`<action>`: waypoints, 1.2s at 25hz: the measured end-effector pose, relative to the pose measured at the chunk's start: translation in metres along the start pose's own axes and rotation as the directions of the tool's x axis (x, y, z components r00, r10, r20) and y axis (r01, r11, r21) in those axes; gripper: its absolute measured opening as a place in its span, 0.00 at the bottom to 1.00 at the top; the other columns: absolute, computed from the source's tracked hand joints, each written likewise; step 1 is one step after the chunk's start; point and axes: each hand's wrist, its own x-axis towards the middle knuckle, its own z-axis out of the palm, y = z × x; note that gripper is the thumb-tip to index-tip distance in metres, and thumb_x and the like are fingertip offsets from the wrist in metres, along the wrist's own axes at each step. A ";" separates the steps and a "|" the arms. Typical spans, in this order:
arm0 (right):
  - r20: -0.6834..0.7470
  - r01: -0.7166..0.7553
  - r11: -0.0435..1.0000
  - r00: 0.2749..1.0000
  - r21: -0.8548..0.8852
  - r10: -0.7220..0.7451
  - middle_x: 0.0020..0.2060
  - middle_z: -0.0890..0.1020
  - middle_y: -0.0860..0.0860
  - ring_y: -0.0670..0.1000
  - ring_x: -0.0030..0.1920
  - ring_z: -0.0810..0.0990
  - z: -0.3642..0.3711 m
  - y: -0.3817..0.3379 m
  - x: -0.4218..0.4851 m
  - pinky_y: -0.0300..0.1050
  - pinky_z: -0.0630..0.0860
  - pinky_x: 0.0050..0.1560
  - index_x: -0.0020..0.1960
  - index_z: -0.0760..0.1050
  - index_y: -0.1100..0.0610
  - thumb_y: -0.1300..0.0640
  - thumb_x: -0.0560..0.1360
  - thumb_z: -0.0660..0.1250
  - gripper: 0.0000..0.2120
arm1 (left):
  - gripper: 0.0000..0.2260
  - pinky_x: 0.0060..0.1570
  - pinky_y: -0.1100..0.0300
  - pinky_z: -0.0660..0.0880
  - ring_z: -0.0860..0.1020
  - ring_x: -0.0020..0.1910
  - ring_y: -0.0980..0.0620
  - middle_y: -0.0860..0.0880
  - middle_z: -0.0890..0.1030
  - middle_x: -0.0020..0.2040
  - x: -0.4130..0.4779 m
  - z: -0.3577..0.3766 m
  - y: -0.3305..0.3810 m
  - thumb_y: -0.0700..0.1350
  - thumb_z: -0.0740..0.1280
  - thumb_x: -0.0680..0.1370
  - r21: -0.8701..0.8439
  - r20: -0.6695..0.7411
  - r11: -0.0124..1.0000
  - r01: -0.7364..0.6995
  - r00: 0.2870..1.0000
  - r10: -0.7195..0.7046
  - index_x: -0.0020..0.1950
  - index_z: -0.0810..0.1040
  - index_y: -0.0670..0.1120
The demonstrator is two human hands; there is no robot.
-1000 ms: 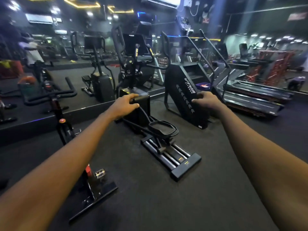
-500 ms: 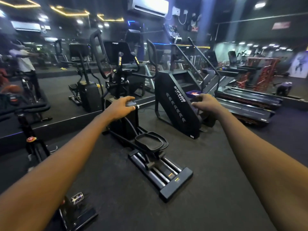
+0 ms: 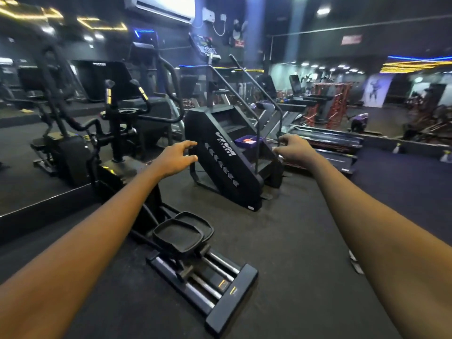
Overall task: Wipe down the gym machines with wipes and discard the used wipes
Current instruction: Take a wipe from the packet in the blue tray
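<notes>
Stair climber (image 3: 227, 172) now centre frame and closer than a second ago; left hand (image 3: 175, 159) and right hand (image 3: 296, 150) have uncurled, fingers spread, holding nothing, no wipe visible, so probably heading for purple pack (image 3: 247, 140) on its step, wiping not begun.
</notes>
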 end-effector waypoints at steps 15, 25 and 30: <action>-0.106 -0.086 0.996 0.991 -0.004 0.085 0.63 0.79 0.60 0.57 0.61 0.77 -0.043 0.184 0.300 0.47 0.72 0.58 0.67 0.74 0.61 0.55 0.76 0.68 0.21 | 0.23 0.65 0.54 0.70 0.72 0.68 0.48 0.46 0.74 0.69 0.368 0.164 0.052 0.49 0.68 0.79 -0.045 0.118 0.991 -0.127 0.984 0.131 0.74 0.69 0.52; -0.071 -0.062 0.998 0.995 0.013 0.063 0.65 0.78 0.59 0.58 0.64 0.76 -0.080 0.312 0.521 0.46 0.71 0.60 0.68 0.73 0.62 0.54 0.77 0.69 0.22 | 0.24 0.60 0.60 0.68 0.75 0.64 0.49 0.44 0.75 0.68 0.590 0.262 0.104 0.46 0.67 0.79 -0.015 0.095 0.997 -0.080 0.992 0.081 0.75 0.68 0.49; -0.034 -0.056 0.998 0.998 0.020 0.056 0.62 0.79 0.58 0.57 0.61 0.77 -0.065 0.367 0.633 0.42 0.69 0.52 0.67 0.75 0.61 0.55 0.77 0.68 0.20 | 0.24 0.62 0.57 0.69 0.75 0.63 0.49 0.44 0.76 0.67 0.705 0.315 0.115 0.47 0.67 0.79 0.041 0.085 0.995 -0.090 0.993 0.086 0.75 0.68 0.50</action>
